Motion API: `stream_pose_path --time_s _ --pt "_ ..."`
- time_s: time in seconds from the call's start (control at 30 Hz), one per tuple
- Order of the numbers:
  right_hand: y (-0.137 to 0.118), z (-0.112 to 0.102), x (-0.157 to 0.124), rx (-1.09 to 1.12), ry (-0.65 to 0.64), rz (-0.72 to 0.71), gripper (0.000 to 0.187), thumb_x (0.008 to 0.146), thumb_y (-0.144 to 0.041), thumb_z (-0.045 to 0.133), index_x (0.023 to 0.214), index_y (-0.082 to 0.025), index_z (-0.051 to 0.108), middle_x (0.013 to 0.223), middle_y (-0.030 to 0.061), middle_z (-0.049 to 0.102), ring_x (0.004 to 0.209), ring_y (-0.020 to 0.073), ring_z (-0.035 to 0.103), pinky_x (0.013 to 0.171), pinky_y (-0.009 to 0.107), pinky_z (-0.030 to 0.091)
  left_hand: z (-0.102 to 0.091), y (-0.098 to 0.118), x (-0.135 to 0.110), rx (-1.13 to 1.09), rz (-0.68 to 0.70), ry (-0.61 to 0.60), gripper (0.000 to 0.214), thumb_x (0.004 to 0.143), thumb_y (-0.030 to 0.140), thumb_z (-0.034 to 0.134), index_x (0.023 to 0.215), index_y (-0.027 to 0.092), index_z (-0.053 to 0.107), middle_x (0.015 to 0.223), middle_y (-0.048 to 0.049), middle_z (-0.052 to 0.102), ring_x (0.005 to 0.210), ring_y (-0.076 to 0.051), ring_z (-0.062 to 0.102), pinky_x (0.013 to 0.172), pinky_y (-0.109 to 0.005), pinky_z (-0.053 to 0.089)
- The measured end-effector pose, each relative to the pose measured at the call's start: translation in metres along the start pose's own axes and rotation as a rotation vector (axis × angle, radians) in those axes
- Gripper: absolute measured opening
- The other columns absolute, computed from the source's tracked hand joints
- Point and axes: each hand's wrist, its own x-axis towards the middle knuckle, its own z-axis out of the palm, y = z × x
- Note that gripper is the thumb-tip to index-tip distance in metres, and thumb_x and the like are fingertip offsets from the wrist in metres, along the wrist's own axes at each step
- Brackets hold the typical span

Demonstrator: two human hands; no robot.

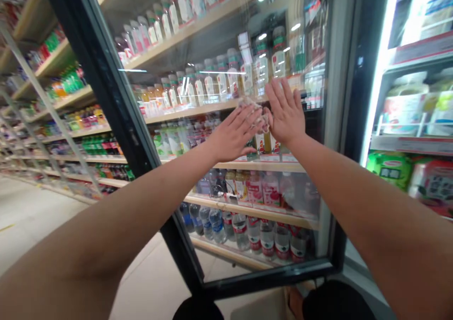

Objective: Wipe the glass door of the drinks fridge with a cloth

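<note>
A glass door (226, 91) with a dark frame stands swung open in front of me. My left hand (235, 133) lies against the pane with its fingers stretched out, pressing a crumpled whitish wipe (252, 103) to the glass. Part of the wipe is hidden under those fingers. Just to the right, my right hand (286, 114) rests flat on the same pane, fingers extended upward and no object visible in it. Its thumb is close to the wipe and the left fingertips; whether it touches the wipe I cannot tell.
Behind the glass, wooden shelves (244, 211) carry rows of bottles. More stocked shelves (67, 98) run along the left. A lit cooler (417, 143) with bottles and packs is at the right. Pale floor tiles (148, 273) and my dark-clothed knees show below.
</note>
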Motion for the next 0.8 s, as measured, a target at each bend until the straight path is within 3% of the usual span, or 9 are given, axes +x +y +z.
stream_pose_path --time_s 0.13,0.2,0.27,0.37,0.43,0.53,0.63,0.73,0.8 --pt "-0.001 0.0 0.001 0.008 0.011 0.006 0.064 0.106 -0.047 0.023 0.164 -0.023 0.028 0.171 0.0052 0.027 0.161 0.027 0.017 0.131 0.058 0.015 -0.009 -0.045 0.011 0.022 -0.165 0.17 0.084 0.099 0.053 0.041 0.169 0.024 0.003 0.173 0.0021 -0.002 0.158 -0.022 -0.019 0.134 -0.055 0.0" --pt "-0.002 0.0 0.001 0.005 0.012 0.006 0.064 0.106 -0.048 0.024 0.164 -0.022 0.028 0.171 0.0052 0.028 0.161 0.0268 0.018 0.131 0.058 0.015 -0.013 -0.072 0.041 -0.027 -0.31 0.321 0.085 0.097 0.059 0.035 0.167 0.034 -0.008 0.169 0.0174 -0.004 0.15 -0.013 -0.033 0.134 -0.051 -0.008" --pt "-0.001 0.0 0.001 -0.004 0.017 0.006 0.063 0.106 -0.047 0.024 0.164 -0.022 0.029 0.171 0.0054 0.028 0.161 0.0267 0.019 0.131 0.057 0.015 -0.014 -0.084 0.077 -0.133 -0.367 0.413 0.078 0.097 0.064 0.026 0.167 0.041 0.0 0.167 0.0248 0.003 0.147 -0.008 -0.037 0.133 -0.052 -0.012" --pt "0.001 0.002 0.001 -0.014 0.009 0.016 0.064 0.106 -0.047 0.024 0.163 -0.018 0.032 0.17 0.0075 0.03 0.16 0.0283 0.02 0.131 0.059 0.015 -0.009 -0.077 0.12 -0.259 -0.307 0.296 0.079 0.097 0.067 0.021 0.165 0.028 0.027 0.169 0.0177 0.01 0.155 -0.016 -0.027 0.133 -0.054 -0.013" --pt "0.002 0.003 0.001 -0.02 -0.012 0.02 0.066 0.105 -0.047 0.025 0.162 -0.016 0.033 0.169 0.0085 0.032 0.16 0.0296 0.02 0.131 0.059 0.015 -0.007 -0.071 0.128 -0.27 -0.219 0.224 0.078 0.098 0.067 0.025 0.164 0.026 0.031 0.17 0.0169 0.01 0.159 -0.017 -0.018 0.134 -0.05 -0.012" --pt "0.002 0.003 0.001 -0.024 -0.015 0.013 0.065 0.105 -0.046 0.025 0.163 -0.018 0.032 0.17 0.0065 0.029 0.16 0.0286 0.02 0.131 0.058 0.016 -0.01 -0.077 0.113 -0.269 -0.112 0.264 0.072 0.096 0.062 0.031 0.164 0.042 0.022 0.166 0.0274 0.012 0.155 -0.006 -0.024 0.133 -0.038 -0.014" --pt "0.0 0.001 0.002 -0.016 0.006 0.011 0.064 0.106 -0.046 0.024 0.164 -0.021 0.029 0.171 0.0055 0.027 0.161 0.0274 0.018 0.13 0.058 0.016 -0.014 -0.079 0.081 -0.217 -0.158 0.343 0.072 0.095 0.058 0.033 0.164 0.05 0.011 0.163 0.0326 0.012 0.149 0.001 -0.031 0.132 -0.035 -0.014" --pt "0.0 0.001 0.001 -0.01 0.002 0.012 0.064 0.105 -0.046 0.025 0.164 -0.022 0.028 0.171 0.0053 0.026 0.161 0.0271 0.018 0.13 0.058 0.015 -0.012 -0.049 0.047 -0.112 -0.254 0.256 0.08 0.095 0.058 0.037 0.168 0.035 0.01 0.171 0.0176 0.005 0.154 -0.016 -0.029 0.133 -0.05 -0.011" --pt "0.001 0.002 0.001 -0.011 -0.002 0.004 0.065 0.104 -0.044 0.025 0.165 -0.022 0.027 0.172 0.0043 0.025 0.161 0.0268 0.016 0.131 0.057 0.014 -0.007 -0.022 0.026 -0.064 -0.169 0.114 0.082 0.097 0.058 0.041 0.167 0.021 0.019 0.174 -0.0007 0.007 0.16 -0.028 -0.014 0.133 -0.058 -0.001"
